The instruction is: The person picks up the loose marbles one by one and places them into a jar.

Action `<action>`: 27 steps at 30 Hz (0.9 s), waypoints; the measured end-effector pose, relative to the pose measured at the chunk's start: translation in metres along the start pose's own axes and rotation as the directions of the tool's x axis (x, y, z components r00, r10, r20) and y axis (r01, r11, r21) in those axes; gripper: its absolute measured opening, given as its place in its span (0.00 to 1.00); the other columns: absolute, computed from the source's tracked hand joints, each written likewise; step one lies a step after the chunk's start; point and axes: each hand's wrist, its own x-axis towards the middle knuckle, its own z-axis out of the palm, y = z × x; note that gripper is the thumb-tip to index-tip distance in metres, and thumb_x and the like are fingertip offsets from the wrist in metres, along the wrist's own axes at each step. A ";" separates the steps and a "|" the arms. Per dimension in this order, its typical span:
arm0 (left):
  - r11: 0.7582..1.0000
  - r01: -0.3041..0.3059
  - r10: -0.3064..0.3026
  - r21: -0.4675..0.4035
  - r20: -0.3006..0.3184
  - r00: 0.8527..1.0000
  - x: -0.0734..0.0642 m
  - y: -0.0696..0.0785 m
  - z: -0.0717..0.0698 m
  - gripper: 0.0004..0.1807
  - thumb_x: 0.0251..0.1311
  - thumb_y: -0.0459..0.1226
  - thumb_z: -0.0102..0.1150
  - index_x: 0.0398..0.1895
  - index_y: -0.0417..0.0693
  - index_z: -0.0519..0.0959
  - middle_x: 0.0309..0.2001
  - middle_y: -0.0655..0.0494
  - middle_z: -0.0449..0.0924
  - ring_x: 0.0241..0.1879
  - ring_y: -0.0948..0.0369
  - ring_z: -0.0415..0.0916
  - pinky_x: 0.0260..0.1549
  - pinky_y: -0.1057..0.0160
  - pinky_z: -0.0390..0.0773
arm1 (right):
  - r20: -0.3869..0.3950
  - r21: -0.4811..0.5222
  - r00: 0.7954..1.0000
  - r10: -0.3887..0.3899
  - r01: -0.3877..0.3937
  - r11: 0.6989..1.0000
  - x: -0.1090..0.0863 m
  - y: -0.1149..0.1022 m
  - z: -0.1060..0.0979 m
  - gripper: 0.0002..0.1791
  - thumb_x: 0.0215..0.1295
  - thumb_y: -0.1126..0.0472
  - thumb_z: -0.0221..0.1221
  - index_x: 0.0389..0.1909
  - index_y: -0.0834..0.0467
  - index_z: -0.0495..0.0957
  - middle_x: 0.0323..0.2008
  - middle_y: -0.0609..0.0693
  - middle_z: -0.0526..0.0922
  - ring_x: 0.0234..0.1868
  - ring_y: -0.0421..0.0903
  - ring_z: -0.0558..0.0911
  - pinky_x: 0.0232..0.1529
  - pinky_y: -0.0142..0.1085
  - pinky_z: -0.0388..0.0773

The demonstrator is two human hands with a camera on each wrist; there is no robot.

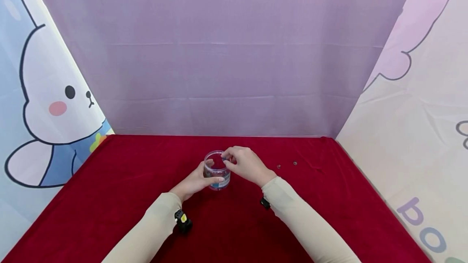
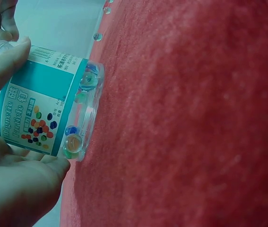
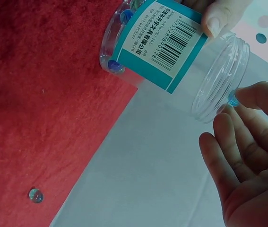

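A clear plastic jar point(image 1: 225, 180) stands tilted slightly over the red cloth, open at the top. My left hand point(image 1: 197, 181) grips it round the side, thumb across the label. That label point(image 2: 39, 120) reads "Magnetic Particle" and pictures coloured beads. Several glass-like beads point(image 2: 72, 143), blue, green and clear, lie at the jar's bottom. At the jar's rim, my right hand point(image 1: 245, 164) pinches a small blue bead point(image 3: 232, 98) between thumb and forefinger. Its other fingers point(image 3: 242, 151) are loosely bent below the mouth.
Two loose beads, one a clear bead point(image 1: 295, 163) and the other a smaller-looking bead point(image 1: 278, 166), lie on the red cloth point(image 1: 329, 198) to the right. A purple curtain point(image 1: 226, 72) hangs behind, with printed panels point(image 1: 413, 133) at both sides.
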 end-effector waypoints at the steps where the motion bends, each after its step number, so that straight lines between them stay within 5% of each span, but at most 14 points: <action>1: 1.000 0.001 -0.001 -0.001 0.000 1.000 0.000 0.000 0.000 0.53 0.59 0.49 0.71 0.78 0.46 0.49 0.75 0.46 0.54 0.70 0.45 0.56 0.65 0.37 0.61 | 0.003 -0.002 1.000 0.006 -0.005 1.000 0.000 0.000 0.000 0.12 0.67 0.61 0.66 0.49 0.59 0.84 0.42 0.46 0.84 0.40 0.42 0.83 0.39 0.29 0.80; 27: 1.000 -0.012 0.012 0.015 0.002 1.000 -0.001 0.000 -0.001 0.53 0.58 0.49 0.72 0.78 0.45 0.50 0.75 0.45 0.55 0.71 0.44 0.55 0.64 0.34 0.60 | -0.011 -0.015 0.992 0.126 -0.126 0.992 -0.017 0.019 -0.019 0.13 0.65 0.59 0.68 0.49 0.54 0.84 0.44 0.45 0.84 0.42 0.44 0.83 0.43 0.33 0.81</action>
